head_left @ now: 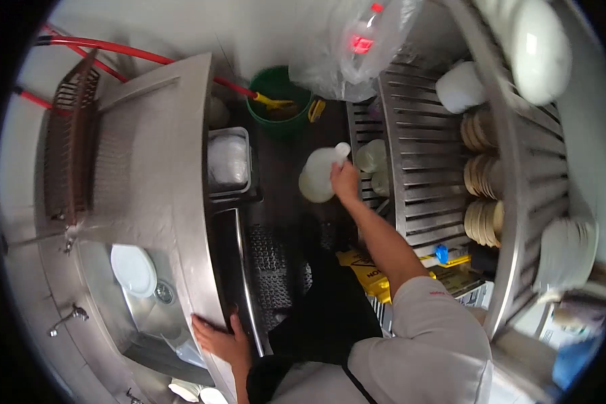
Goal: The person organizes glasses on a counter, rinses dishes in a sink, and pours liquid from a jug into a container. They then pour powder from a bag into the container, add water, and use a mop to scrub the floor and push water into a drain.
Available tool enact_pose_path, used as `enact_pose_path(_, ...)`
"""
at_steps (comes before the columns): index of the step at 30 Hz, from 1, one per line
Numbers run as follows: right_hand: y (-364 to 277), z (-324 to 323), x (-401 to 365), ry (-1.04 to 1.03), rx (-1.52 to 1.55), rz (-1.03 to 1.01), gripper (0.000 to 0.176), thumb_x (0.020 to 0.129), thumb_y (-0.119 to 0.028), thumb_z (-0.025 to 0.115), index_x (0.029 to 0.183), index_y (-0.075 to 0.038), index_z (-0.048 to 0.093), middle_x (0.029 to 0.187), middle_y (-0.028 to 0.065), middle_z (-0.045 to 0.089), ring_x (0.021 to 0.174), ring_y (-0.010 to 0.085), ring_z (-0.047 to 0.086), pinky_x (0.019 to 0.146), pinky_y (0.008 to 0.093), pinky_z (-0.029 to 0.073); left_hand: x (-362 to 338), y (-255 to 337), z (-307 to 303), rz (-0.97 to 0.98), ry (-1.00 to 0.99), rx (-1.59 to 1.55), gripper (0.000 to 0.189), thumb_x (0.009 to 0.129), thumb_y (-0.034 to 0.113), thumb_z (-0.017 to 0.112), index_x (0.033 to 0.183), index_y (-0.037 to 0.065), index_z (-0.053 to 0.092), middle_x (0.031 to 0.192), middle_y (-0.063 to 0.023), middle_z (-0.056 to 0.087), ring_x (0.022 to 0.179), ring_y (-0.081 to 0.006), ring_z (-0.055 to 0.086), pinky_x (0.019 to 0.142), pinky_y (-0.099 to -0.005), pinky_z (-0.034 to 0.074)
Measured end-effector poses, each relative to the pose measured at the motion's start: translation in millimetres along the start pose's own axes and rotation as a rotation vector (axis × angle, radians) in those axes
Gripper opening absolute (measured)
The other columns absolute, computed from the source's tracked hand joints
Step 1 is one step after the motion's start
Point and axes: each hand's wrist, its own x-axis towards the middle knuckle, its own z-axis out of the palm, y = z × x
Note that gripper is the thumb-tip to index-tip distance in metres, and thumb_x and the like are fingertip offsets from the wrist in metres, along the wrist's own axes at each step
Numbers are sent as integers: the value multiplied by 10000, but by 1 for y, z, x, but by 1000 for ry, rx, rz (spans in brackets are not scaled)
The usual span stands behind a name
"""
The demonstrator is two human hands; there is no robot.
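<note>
My right hand (345, 180) is closed round the upper part of a whitish plastic jug (318, 176). A round white cap (343, 149) sits just beyond my fingers, and the jug is over the dark floor beside the slatted metal rack (427, 161). Other pale, translucent containers (370, 156) stand right of the jug, low by the rack. My left hand (222, 340) lies flat on the front edge of the steel sink counter (194, 269), fingers apart and holding nothing. In the sink basin, near the drain, is a white oval plate or lid (134, 271).
A green bucket (276, 124) with a yellow-ended red handle stands ahead. Plates (483, 131) are stacked on the right-hand rack, and a plastic bag with a bottle (361, 40) hangs above. Below my right arm is a yellow caution sign (365, 269). A rubber mat (276, 269) covers some floor.
</note>
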Motion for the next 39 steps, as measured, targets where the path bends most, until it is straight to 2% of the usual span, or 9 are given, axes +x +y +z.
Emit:
enact_pose_path(4, 80, 72, 115, 85, -163, 44, 282, 898, -241, 605, 864, 38, 628, 826, 225, 676, 804, 423, 652, 717, 492, 493, 10, 20, -1, -76, -136, 148, 1133, 700, 476, 763, 1512, -18, 147, 1468, -290, 312, 1335, -470, 318, 1087, -556, 250)
enact_pose_path(6, 90, 75, 164, 23, -234, 234, 360, 907, -258, 606, 1071, 62, 602, 1023, 278, 650, 971, 450, 618, 850, 508, 474, 15, 24, -4, -110, -203, 128, 1162, 699, 457, 778, 1516, -25, 107, 1490, -297, 261, 1348, -476, 290, 1097, -559, 228)
enact_pose_path(17, 306, 80, 333, 88, -446, 647, 528, 918, -406, 505, 1224, 22, 548, 1238, 231, 588, 1120, 363, 600, 937, 452, 482, 16, 15, -10, -185, -390, 24, 1168, 786, 500, 717, 1518, -16, -33, 1568, -256, 2, 1457, -390, 43, 1166, -508, 19)
enact_pose_path(22, 220, 92, 278, 199, -80, 731, 682, 855, -299, 584, 1361, 99, 359, 1238, 272, 568, 1130, 412, 580, 943, 466, 475, 22, 30, -16, -265, -446, -65, 1205, 745, 445, 748, 1510, -36, -49, 1559, -263, 7, 1448, -396, 51, 1170, -489, 10)
enact_pose_path(27, 125, 116, 144, -49, -139, 408, 797, 867, -255, 672, 1455, 49, 229, 1398, 266, 432, 1230, 409, 500, 1030, 455, 422, 32, 43, -15, -298, -438, -53, 1323, 609, 371, 846, 1489, -77, -35, 1535, -305, 80, 1424, -445, 94, 1166, -507, 46)
enact_pose_path(31, 45, 133, -24, -339, 237, 379, 684, 920, -203, 625, 1465, 15, 275, 1432, 225, 408, 1284, 357, 458, 1066, 439, 386, 24, 41, -11, -198, -387, -87, 1318, 639, 540, 821, 1460, -112, 22, 1512, -318, 98, 1402, -492, 104, 1121, -611, 91)
enact_pose_path(34, -35, 94, -151, -958, 400, 272, 484, 958, -209, 608, 1372, -20, 444, 1106, 75, 583, 902, 136, 564, 773, 268, 459, 20, 33, -28, -189, -285, -347, 1197, 612, 539, 838, 1473, -24, 225, 1429, -316, 218, 1312, -488, 226, 1071, -640, 143)
enact_pose_path(36, -55, 62, -215, -1443, 443, -16, 297, 883, -165, 673, 1143, -46, 592, 955, 26, 610, 840, 133, 573, 745, 289, 479, -15, 8, -23, -16, -11, -447, 1043, 711, 509, 785, 1497, 66, 261, 1495, -349, 174, 1372, -563, 166, 1102, -671, 121)
enact_pose_path(39, -180, -50, -300, -1959, 92, -328, 420, 728, -147, 743, 1097, -26, 583, 934, 51, 632, 863, 199, 622, 845, 342, 502, -81, -52, -57, 67, -247, -1045, 924, 833, 445, 700, 1512, 41, 219, 1532, -254, 242, 1437, -386, 232, 1170, -553, 160)
